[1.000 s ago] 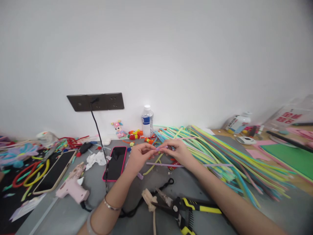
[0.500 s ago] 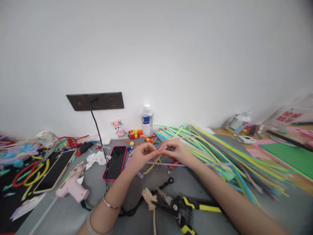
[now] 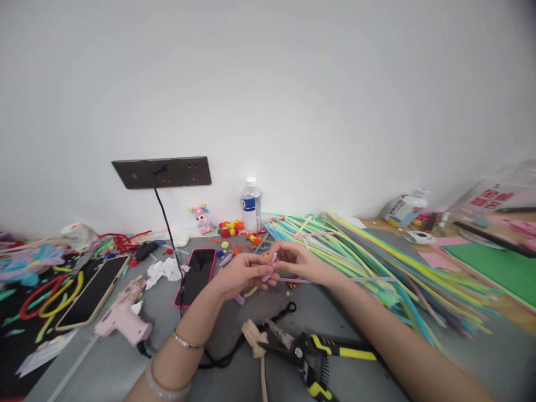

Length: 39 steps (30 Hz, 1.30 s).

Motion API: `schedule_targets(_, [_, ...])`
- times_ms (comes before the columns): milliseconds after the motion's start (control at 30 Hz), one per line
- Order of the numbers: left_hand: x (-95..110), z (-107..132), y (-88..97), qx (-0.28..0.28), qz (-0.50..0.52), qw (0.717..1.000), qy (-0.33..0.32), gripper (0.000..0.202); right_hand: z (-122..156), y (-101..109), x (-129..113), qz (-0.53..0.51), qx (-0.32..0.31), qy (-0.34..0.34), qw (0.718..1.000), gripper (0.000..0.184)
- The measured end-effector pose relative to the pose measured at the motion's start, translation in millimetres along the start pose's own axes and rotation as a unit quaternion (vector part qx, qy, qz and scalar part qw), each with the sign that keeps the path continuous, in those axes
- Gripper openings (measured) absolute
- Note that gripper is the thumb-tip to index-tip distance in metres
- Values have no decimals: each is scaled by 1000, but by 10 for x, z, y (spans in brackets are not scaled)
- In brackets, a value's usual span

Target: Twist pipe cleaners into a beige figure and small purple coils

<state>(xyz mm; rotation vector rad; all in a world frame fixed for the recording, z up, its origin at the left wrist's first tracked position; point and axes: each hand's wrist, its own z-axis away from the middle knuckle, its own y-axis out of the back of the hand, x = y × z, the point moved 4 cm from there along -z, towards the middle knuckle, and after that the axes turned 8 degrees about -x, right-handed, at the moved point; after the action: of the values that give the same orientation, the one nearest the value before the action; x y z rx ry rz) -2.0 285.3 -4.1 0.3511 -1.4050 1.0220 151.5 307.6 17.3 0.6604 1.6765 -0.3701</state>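
Note:
A short, folded lilac pipe cleaner [image 3: 270,267] is pinched between both hands above the middle of the grey mat. My left hand [image 3: 246,273] grips its lower part with thumb and fingers. From the other side, my right hand [image 3: 299,261] holds it with closed fingertips. Behind the right wrist, a long lilac pipe cleaner [image 3: 372,278] lies across the others. Close to the left hand are more lilac pieces [image 3: 225,260] and a pink-edged phone [image 3: 201,273]. Yellow-and-black pliers [image 3: 307,352] lie below the hands, beside a beige tied piece [image 3: 254,336].
A big bundle of coloured pipe cleaners [image 3: 389,262] spreads to the right. A water bottle [image 3: 251,205] stands by the wall. On the left lie a pink glue gun [image 3: 125,321], crumpled tissue [image 3: 164,270] and a second phone [image 3: 94,293]. A black cord [image 3: 165,215] hangs from the wall socket [image 3: 163,172].
The lilac piece has been turned more upright and shows more clearly between the fingers. My left hand has shifted slightly lower, its fingers now under the piece.

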Motion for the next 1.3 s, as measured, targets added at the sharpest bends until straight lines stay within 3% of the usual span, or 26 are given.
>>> schedule_targets(100, [8,8,-4,9,14,1000,9,36,-1,-2,-17,-4,4,3,1000,27])
schedule_targets(300, [14,2,-13,20,3,1000,8,34,-9,89,-51,88,95,23,991,27])
schedule_targets(467, [25,11,-33,6,4,1000,14,38,-15,101,-82,107,134,22,985,23])
schedule_targets(867, [26,-17,-5,54,81,995,-18,35,-4,163,-56,121,147,56,980,24])
schedule_targets(1133, [-2,2,-9,36,57,998,16,29,-2,117,-109,170,169,49,970,29])
schedule_targets(1300, [19,4,-12,44,70,996,15,31,-5,107,-101,147,169,57,973,26])
